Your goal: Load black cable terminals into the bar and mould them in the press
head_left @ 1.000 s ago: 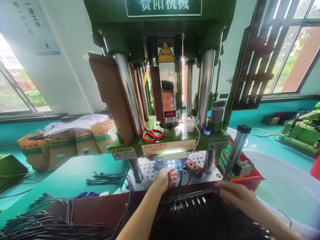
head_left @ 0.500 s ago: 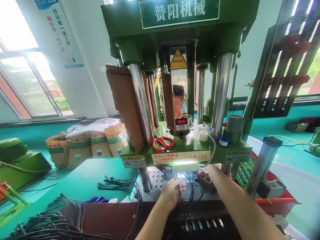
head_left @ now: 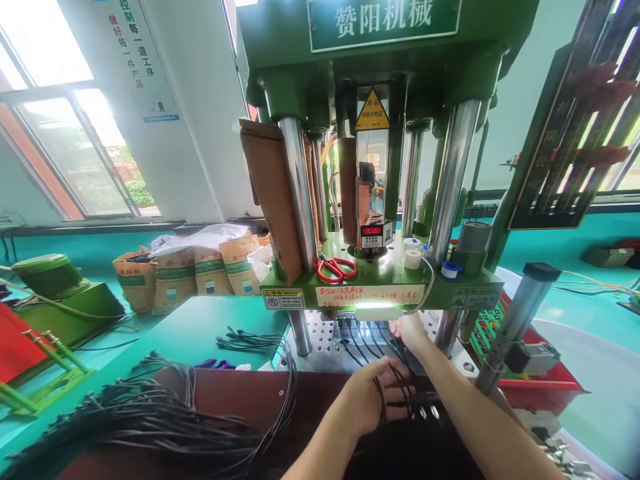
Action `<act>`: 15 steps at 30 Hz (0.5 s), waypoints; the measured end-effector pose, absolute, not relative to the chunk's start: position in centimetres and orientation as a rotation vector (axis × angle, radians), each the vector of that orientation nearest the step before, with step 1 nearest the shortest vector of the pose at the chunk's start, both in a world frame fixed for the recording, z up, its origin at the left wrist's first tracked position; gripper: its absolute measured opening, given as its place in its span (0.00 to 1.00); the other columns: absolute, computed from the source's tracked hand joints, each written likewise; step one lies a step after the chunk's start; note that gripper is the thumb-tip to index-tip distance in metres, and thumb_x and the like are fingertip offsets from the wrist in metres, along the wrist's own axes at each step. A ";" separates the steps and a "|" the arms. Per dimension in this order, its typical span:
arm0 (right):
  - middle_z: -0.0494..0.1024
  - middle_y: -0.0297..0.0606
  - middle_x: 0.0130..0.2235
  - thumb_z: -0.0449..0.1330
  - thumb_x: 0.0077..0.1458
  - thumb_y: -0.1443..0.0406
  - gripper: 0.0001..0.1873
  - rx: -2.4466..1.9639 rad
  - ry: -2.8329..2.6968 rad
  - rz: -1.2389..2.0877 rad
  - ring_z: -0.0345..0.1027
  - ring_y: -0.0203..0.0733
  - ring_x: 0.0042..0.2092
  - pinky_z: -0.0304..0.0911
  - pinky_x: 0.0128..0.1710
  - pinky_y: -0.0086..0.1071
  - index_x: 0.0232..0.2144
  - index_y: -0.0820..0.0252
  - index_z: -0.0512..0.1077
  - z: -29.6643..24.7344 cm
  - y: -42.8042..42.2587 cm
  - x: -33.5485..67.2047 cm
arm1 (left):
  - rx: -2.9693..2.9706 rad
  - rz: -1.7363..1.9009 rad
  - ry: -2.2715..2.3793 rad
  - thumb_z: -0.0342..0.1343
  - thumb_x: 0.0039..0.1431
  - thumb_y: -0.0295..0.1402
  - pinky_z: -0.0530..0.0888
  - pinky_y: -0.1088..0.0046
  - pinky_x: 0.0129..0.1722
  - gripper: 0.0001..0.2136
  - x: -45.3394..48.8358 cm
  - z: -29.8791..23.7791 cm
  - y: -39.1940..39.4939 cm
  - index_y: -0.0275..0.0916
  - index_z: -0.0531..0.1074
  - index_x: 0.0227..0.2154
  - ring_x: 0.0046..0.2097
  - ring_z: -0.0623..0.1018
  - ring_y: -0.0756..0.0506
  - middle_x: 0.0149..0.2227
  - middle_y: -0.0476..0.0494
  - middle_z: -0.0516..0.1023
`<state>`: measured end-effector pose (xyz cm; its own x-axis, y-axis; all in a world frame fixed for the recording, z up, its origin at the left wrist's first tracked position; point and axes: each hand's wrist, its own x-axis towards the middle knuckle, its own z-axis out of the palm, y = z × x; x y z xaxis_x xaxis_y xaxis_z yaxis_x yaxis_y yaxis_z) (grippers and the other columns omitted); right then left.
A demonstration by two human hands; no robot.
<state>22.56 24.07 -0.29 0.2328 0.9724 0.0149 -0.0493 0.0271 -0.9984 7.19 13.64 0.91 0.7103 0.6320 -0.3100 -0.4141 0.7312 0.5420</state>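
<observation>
My left hand point(head_left: 377, 397) is turned palm inward in front of the press bed, fingers curled loosely around several black cables point(head_left: 357, 345). These cables run back, fanned apart, to dark connector ends in a row under the press's upper plate. At the right end of that row is my right hand point(head_left: 410, 331), its fingers bent together beside the cables. The plate edge and the hand itself hide what its fingertips grip. Below the cables, the dark front edge shows a few shiny metal pins point(head_left: 429, 412).
The green press point(head_left: 370, 293) has steel columns on both sides. Red-handled scissors point(head_left: 337, 269) and white tape rolls point(head_left: 413, 259) lie on its plate. A large heap of black cables point(head_left: 165, 420) covers the left bench. A red bin point(head_left: 543, 393) stands at right.
My left hand has moved right and nearer to me with the cables. My right hand, formerly largely hidden under the plate, shows beside the cables. The head view has shifted.
</observation>
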 end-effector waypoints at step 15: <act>0.62 0.24 0.18 0.49 0.61 0.58 0.15 -1.336 -0.746 0.982 0.51 0.24 0.14 0.45 0.11 0.20 0.30 0.64 0.66 0.8 19.8 20.2 | 0.430 0.729 0.491 0.46 0.52 0.32 0.61 0.78 0.17 0.06 5.5 2.2 7.4 0.36 0.64 0.25 0.15 0.56 0.56 0.14 0.56 0.54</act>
<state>20.21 19.83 0.75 0.4273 0.8990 -0.0960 -0.1486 -0.0350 -0.9883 5.45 7.44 2.23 0.6434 0.7157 -0.2718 -0.5208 0.6694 0.5297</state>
